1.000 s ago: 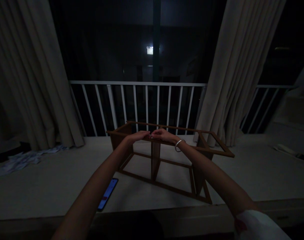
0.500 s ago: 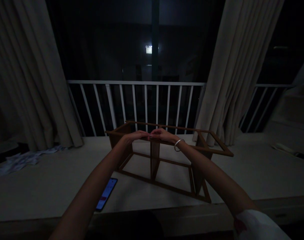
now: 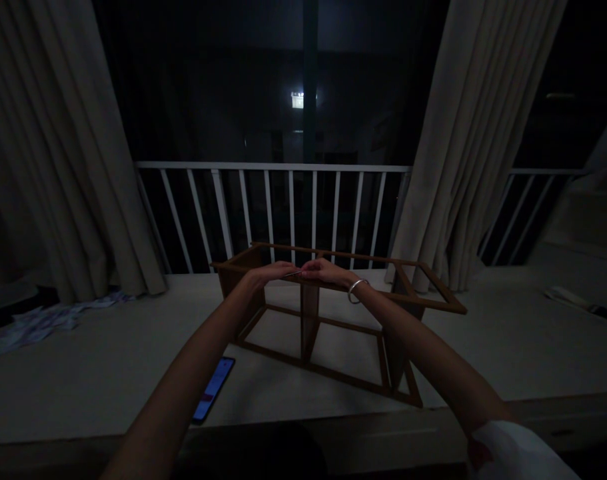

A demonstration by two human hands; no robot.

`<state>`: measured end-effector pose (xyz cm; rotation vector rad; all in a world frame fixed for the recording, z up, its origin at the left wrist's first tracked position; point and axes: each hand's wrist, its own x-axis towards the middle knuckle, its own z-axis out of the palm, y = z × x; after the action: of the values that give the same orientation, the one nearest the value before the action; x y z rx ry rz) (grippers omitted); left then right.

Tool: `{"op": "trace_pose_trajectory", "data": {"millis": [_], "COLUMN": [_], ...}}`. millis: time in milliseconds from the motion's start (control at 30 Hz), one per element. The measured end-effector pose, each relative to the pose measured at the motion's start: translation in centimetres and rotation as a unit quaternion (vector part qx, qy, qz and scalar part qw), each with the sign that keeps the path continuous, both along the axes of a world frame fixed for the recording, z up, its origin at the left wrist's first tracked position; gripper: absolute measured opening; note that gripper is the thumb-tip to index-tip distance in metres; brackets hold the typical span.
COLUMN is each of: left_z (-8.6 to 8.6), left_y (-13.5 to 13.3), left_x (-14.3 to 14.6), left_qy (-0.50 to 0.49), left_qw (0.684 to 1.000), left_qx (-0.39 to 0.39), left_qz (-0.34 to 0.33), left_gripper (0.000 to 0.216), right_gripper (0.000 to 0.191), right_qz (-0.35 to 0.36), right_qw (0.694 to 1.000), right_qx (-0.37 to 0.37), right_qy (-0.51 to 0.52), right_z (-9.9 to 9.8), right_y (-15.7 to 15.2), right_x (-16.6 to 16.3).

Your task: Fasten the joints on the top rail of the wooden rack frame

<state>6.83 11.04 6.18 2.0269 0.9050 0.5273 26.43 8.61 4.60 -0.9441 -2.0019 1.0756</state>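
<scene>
Two bare hands meet at the near upper rail (image 3: pixel 436 304) of a brown, open-sided wooden shelf frame (image 3: pixel 310 320), which lies on its side on the pale, flat surface (image 3: pixel 268 397) below the fingers. From my remote seat I read its long axis as running left to right, slanting nearer to me toward the right; its open end, past the rightmost panel (image 3: pixel 396 360), points right of the fingers.

The left hand (image 3: pixel 273 271) lies low along the rail, its fingers reaching toward the right hand (image 3: pixel 328 271), whose fingers bend together at their tips. A thin, pale sliver (image 3: pixel 292 274) shows between them, too small and dim for me to identify, and I cannot tell whether either set of fingers grips it. The hands hide part of the rail; the right forearm (image 3: pixel 413 337) covers some of that panel. The frame looks dark and plain, with slim, straight rails. Below and left of the fingers, the left forearm (image 3: pixel 198 353) partly covers a black, rectangular phone (image 3: pixel 216 389) with a lit blue screen.
</scene>
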Motion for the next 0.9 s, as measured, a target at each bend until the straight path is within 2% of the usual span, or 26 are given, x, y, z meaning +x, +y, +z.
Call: {"op": "trace_pose_trajectory", "data": {"millis": [233, 367, 600, 733, 900], "left_z": [-0.3, -0.1, 0.0, 0.2, 0.5], "left_y": [0.4, 0.0, 0.0, -0.3, -0.9], "left_x": [0.2, 0.2, 0.0, -0.1, -0.1], "left_qy": [-0.018, -0.031, -0.015, -0.013, -0.012], "left_qw": [0.999, 0.999, 1.0, 1.0, 1.0], "left_qx": [-0.029, -0.038, -0.016, -0.017, -0.015], "left_qz": [0.005, 0.012, -0.008, 0.003, -0.021], "left_gripper": [0.04, 0.035, 0.024, 0.023, 0.025], "right_gripper": [0.033, 0.033, 0.033, 0.031, 0.031], "right_qz": [-0.006, -0.011, -0.016, -0.003, -0.01], "right_qw": [1.0, 1.0, 1.0, 1.0, 1.0], "right_qx": [0.011, 0.019, 0.016, 0.008, 0.004], "right_qy": [0.001, 0.009, 0.002, 0.013, 0.007], "right_z": [0.6, 0.6, 0.3, 0.4, 0.5], "right_y": [-0.9, -0.8, -0.5, -0.6, -0.7], "right_x": [-0.2, -0.3, -0.1, 0.0, 0.0]}}
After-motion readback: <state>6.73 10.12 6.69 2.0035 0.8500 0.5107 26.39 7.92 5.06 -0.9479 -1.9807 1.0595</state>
